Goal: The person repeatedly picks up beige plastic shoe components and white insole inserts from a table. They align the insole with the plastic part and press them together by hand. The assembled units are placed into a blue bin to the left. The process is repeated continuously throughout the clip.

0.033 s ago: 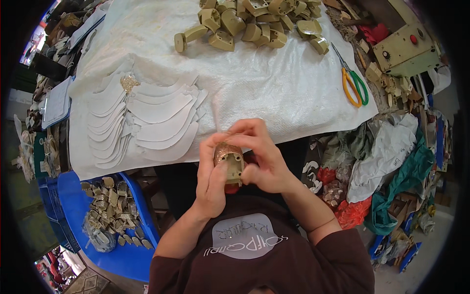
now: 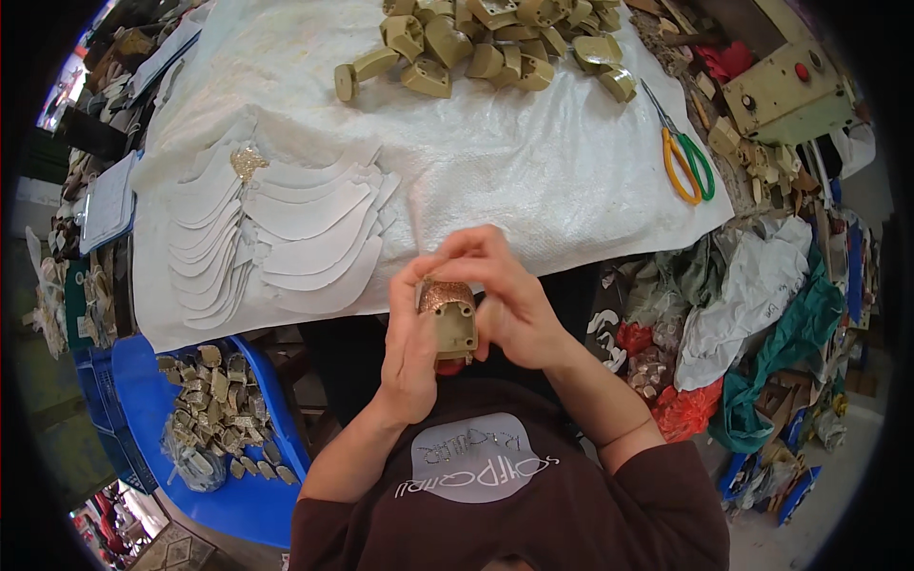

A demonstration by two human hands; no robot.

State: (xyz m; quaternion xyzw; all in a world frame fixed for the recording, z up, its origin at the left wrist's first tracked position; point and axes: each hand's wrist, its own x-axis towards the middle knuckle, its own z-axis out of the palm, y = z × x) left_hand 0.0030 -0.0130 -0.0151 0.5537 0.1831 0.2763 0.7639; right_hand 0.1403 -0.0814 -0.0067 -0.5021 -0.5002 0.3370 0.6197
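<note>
Two hands meet close to the chest, just below the near edge of the tabletop. Left hand wraps the side of a tan heel block, fingers upright along its left face, grip closed on it. Right hand curls over the block from the right and top, fingertips pinching at a strip of glittery gold covering that caps the block's upper end. Block held upright between both palms, flat tan face with small holes turned toward the camera.

Tabletop covered in a white woven sheet. On its left part, a fanned stack of white curved cut pieces, overlapping; one small glittery gold scrap lies on top at the upper left of the stack. Along the far edge, a heap of bare tan heel blocks, well apart from the hands. Scissors with one yellow and one green handle lie at the right edge of the sheet, blades pointing away.

Below the tabletop to the left, a blue bin holds many small tan and gold pieces. To the right, a jumble of cloth and bags, white, green and red.
</note>
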